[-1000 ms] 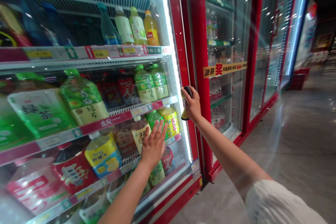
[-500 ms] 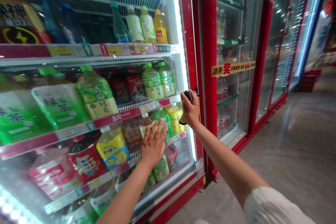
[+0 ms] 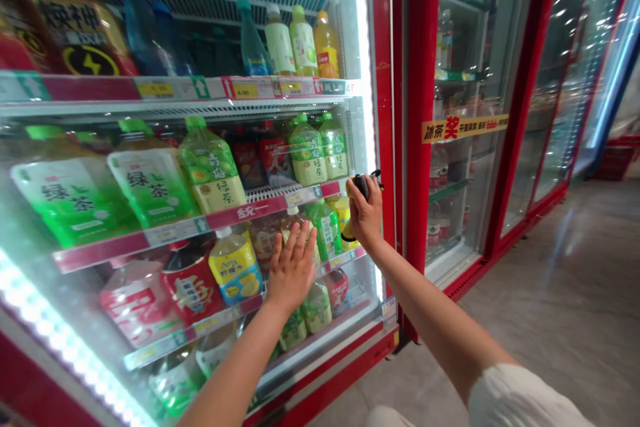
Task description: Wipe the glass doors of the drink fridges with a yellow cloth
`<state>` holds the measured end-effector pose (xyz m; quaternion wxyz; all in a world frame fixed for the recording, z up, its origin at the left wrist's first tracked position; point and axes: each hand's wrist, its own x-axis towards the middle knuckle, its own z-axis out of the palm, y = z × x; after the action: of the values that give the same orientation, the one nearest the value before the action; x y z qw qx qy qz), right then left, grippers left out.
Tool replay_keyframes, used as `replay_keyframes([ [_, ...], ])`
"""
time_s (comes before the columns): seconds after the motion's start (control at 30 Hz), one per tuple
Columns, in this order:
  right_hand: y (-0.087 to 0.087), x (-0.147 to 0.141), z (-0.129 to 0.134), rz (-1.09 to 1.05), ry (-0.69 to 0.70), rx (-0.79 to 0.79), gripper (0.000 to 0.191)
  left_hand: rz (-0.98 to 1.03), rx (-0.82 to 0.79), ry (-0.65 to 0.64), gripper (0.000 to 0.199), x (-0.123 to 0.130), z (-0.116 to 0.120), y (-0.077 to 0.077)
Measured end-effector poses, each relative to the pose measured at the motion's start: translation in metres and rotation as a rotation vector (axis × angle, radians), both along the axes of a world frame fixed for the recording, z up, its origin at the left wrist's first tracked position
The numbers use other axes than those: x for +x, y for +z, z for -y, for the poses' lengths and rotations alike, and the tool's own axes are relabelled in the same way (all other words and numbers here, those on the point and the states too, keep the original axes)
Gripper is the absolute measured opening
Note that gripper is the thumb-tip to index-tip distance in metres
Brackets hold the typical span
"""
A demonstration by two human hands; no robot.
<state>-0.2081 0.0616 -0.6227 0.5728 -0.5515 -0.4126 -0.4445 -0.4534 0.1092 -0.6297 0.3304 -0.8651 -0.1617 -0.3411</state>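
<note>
My left hand [image 3: 291, 268] is spread with its palm toward the glass front of a lit drinks cooler, in front of a small bottle and the lower shelf edge. To its right, my right hand [image 3: 367, 210] is wrapped round a black and yellow object [image 3: 361, 187] beside the cooler's right edge. Behind the glass, near my hands, are a green-labelled bottle [image 3: 326, 230] and a yellow and blue lemon drink bottle [image 3: 235, 267]. Green tea bottles [image 3: 150, 177] line the middle shelf. Whether my left palm touches the glass cannot be made out.
A red post [image 3: 423, 80] stands right of the cooler, followed by more red-framed glass doors [image 3: 500, 67], one with a yellow sticker strip [image 3: 465, 128]. Grey floor [image 3: 550, 293] runs along the right. Red crates [image 3: 615, 159] sit far back.
The view has shifted left, so the cooler and its bottles appear further right and more of its left lit edge shows. Both hands keep nearly the same pose.
</note>
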Motion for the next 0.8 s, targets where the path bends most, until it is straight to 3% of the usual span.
replay_keyframes([
  [0.1,-0.015,-0.022,0.005,0.11,0.031,-0.129,0.049,0.003,-0.007,0.021,0.096,-0.005,0.002,0.002],
  [0.23,-0.043,-0.016,0.022,0.219,0.051,-0.267,0.048,0.008,-0.014,0.04,0.097,-0.018,0.0,0.004],
  [0.3,-0.038,-0.009,0.022,0.178,0.024,-0.225,0.051,0.005,-0.012,0.04,0.097,-0.026,-0.001,0.006],
  [0.37,-0.019,-0.011,0.013,0.095,-0.022,-0.139,0.056,0.008,-0.005,0.047,0.096,-0.033,-0.002,0.009],
  [0.5,0.016,-0.046,-0.011,0.031,-0.064,-0.086,0.064,0.013,0.007,0.081,0.094,-0.044,-0.002,0.013],
  [0.57,0.015,-0.065,-0.014,0.091,-0.027,-0.134,0.067,0.0,0.009,0.089,0.093,-0.049,-0.001,0.012],
  [0.63,0.003,-0.074,-0.008,0.173,0.034,-0.188,0.066,-0.014,0.001,0.093,0.091,-0.055,-0.001,0.011],
  [0.73,-0.014,-0.067,0.004,0.262,0.107,-0.216,0.059,-0.027,-0.023,0.102,0.092,-0.065,-0.002,0.011],
  [0.8,-0.01,-0.061,0.007,0.276,0.121,-0.165,0.053,-0.023,-0.031,0.115,0.094,-0.074,-0.003,0.012],
])
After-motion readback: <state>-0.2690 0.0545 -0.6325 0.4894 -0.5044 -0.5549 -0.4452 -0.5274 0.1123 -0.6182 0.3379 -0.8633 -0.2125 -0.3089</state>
